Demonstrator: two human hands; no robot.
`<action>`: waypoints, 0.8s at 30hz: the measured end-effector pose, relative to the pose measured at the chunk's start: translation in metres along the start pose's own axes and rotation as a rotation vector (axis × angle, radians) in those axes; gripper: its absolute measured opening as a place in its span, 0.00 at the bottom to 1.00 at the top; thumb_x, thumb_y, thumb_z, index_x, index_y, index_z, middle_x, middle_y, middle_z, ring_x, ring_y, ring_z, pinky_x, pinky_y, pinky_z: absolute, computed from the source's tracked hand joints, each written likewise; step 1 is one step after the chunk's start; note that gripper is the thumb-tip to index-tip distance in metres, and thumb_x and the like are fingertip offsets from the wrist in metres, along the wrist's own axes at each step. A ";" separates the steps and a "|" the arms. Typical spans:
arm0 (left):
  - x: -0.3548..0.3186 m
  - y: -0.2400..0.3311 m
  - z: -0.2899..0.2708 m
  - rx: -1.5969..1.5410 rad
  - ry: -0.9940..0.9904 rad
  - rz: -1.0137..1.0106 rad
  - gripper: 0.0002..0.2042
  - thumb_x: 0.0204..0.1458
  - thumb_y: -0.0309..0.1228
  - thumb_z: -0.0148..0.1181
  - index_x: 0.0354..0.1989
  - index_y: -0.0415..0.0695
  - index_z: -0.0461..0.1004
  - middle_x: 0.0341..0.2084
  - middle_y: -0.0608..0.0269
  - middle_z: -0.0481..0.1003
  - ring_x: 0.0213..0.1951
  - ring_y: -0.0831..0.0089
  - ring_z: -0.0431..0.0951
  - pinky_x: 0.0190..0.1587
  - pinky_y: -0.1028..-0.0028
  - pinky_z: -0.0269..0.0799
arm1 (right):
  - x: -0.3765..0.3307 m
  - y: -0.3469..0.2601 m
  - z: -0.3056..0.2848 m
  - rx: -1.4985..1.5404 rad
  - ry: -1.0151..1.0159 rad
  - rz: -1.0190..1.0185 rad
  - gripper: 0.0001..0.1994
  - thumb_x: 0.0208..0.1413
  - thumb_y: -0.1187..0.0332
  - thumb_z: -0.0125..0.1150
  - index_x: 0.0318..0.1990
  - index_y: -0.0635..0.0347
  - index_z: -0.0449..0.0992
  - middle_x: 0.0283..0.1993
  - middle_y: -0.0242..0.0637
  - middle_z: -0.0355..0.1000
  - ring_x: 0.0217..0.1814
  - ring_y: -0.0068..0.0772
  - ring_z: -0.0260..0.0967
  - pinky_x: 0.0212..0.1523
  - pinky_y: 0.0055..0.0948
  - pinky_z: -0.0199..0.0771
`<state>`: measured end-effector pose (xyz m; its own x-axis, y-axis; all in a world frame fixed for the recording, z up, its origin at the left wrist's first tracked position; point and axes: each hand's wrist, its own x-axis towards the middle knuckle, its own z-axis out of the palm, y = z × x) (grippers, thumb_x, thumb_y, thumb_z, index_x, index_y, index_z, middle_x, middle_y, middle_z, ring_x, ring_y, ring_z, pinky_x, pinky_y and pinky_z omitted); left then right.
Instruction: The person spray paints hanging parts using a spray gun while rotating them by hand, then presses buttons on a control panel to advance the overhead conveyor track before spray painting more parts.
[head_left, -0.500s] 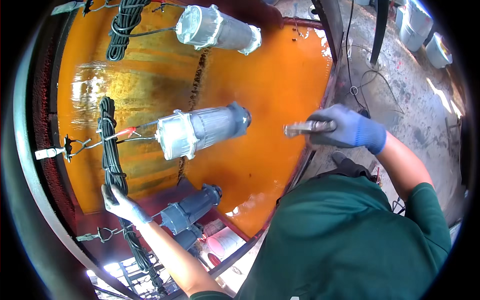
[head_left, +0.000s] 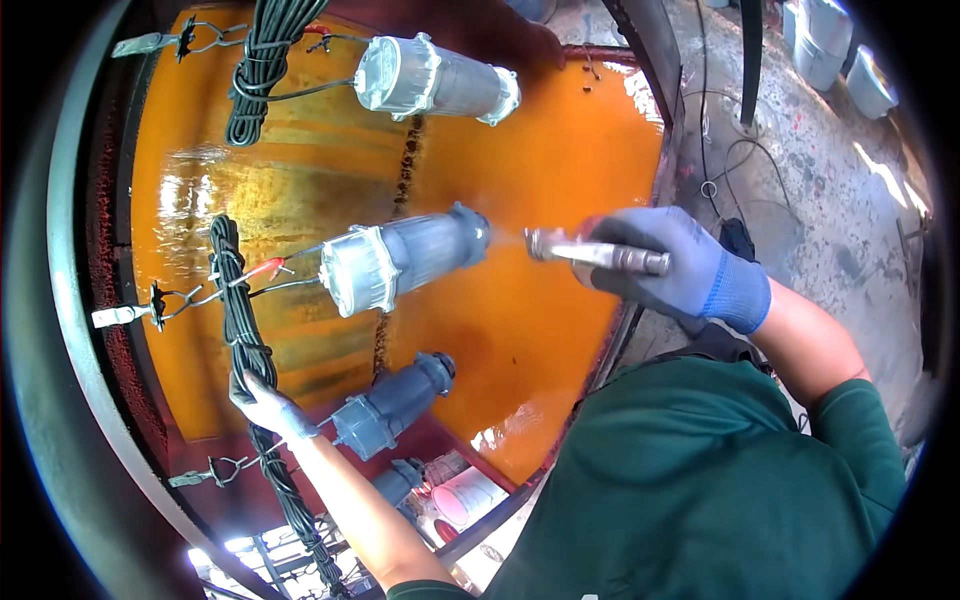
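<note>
The right hand (head_left: 680,270), in a blue glove, is wrapped tight around a metal spray gun (head_left: 595,252) whose nozzle points left at the middle grey pump (head_left: 405,262), and a faint mist shows between nozzle and pump. Half a second ago the gun sat farther right, clear of the pump's end; now its tip is close beside the pump's near cap, so the coat seems to be landing on that end. The left hand (head_left: 268,405), also gloved, is closed on a black cable bundle (head_left: 243,330) that hangs down the left side, just beside a lower grey pump (head_left: 388,408); it has hardly shifted. A third pump (head_left: 435,80) hangs farther away with its own cable coil (head_left: 262,62). All of them hang in front of a wet orange backboard (head_left: 560,170). A white bucket (head_left: 468,495) stands low down, near the person's green shirt (head_left: 700,480).
</note>
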<state>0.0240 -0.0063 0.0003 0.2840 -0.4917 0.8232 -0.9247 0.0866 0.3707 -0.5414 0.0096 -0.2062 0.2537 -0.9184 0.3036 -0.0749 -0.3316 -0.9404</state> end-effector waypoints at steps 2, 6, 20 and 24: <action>-0.005 0.001 0.002 0.060 0.018 0.035 0.18 0.70 0.34 0.61 0.56 0.30 0.73 0.50 0.45 0.78 0.48 0.63 0.80 0.54 0.63 0.77 | 0.003 -0.010 0.001 0.136 0.000 0.037 0.13 0.57 0.67 0.74 0.46 0.60 0.79 0.35 0.49 0.78 0.38 0.54 0.80 0.38 0.44 0.79; -0.009 -0.001 0.003 0.373 0.112 0.141 0.19 0.69 0.37 0.61 0.52 0.28 0.74 0.47 0.41 0.78 0.48 0.59 0.80 0.53 0.62 0.78 | 0.000 -0.002 0.008 0.098 -0.238 -0.124 0.12 0.58 0.66 0.74 0.44 0.60 0.79 0.33 0.47 0.78 0.37 0.54 0.80 0.38 0.43 0.79; -0.018 0.001 0.019 0.406 0.077 0.178 0.25 0.70 0.45 0.59 0.53 0.27 0.72 0.49 0.35 0.72 0.50 0.44 0.75 0.56 0.50 0.73 | -0.002 0.023 0.030 0.186 0.031 0.107 0.12 0.59 0.66 0.73 0.45 0.60 0.80 0.33 0.48 0.77 0.35 0.52 0.79 0.37 0.43 0.78; -0.013 -0.006 0.017 0.510 0.137 0.298 0.25 0.71 0.42 0.57 0.49 0.20 0.72 0.42 0.33 0.77 0.44 0.47 0.80 0.48 0.53 0.77 | -0.007 0.029 0.025 0.098 -0.263 -0.028 0.12 0.59 0.66 0.74 0.44 0.60 0.79 0.33 0.48 0.77 0.34 0.52 0.78 0.36 0.43 0.77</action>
<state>0.0217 -0.0149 -0.0204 -0.0071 -0.3913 0.9203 -0.9647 -0.2396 -0.1093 -0.5207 0.0113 -0.2398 0.4973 -0.8170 0.2919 0.0263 -0.3221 -0.9463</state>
